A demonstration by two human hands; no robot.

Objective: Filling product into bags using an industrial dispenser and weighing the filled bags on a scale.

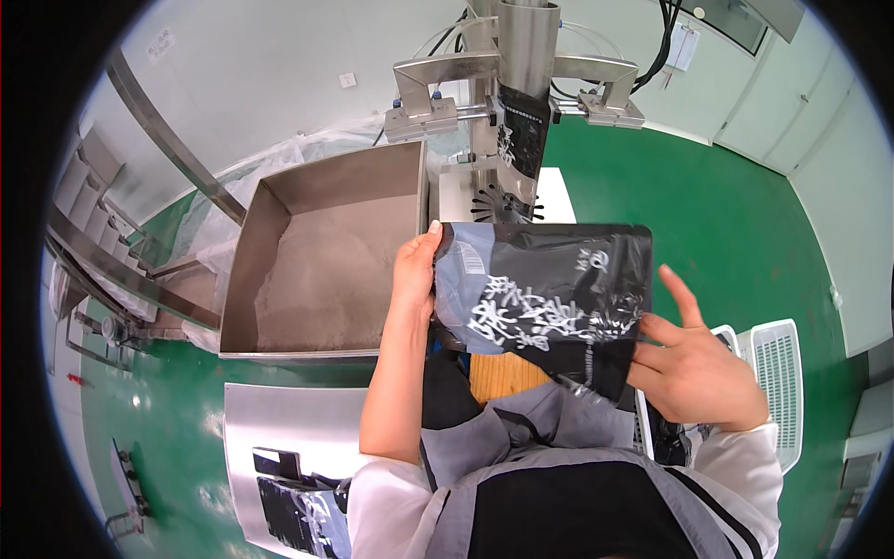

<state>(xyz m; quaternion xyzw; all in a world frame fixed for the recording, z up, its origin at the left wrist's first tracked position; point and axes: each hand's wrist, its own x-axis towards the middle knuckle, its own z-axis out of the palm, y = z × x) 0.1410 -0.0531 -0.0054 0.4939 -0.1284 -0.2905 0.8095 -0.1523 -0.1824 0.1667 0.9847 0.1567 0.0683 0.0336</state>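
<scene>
Just off the centre of my view, toward 4 o'clock, held pouch [549, 298]: one; black with a blue-grey end and white writing; lying sideways, its blue-grey end toward 9 o'clock.
Left hand [416, 270]: at the pouch's 9 o'clock edge; closed on it, thumb along the upper corner.
Right hand [694, 368]: at the pouch's 4 o'clock edge; index finger raised clear, the other fingers bent against the edge; thumb hidden from me, so I cannot tell whether it pinches.
Steel tube [529, 47]: between 12 and 1 o'clock, upright, beyond the held pouch.
Second black pouch [521, 135]: at the tube's lower part; I cannot tell how it is fixed.
Metal bin [349, 177]: toward 10 o'clock; open-topped, grey-brown powder [326, 270] inside.
Silver bench [289, 410]: 7 o'clock; bears black-and-blue pouch stock [303, 517], count unclear to me, and a small dark slab [277, 462] just beside it.
Wooden seat [503, 374]: 5 o'clock, partly covered by the held pouch and clothing.
White basket [780, 391]: 4 o'clock, beyond the right hand.
Floor [633, 186]: green.
</scene>
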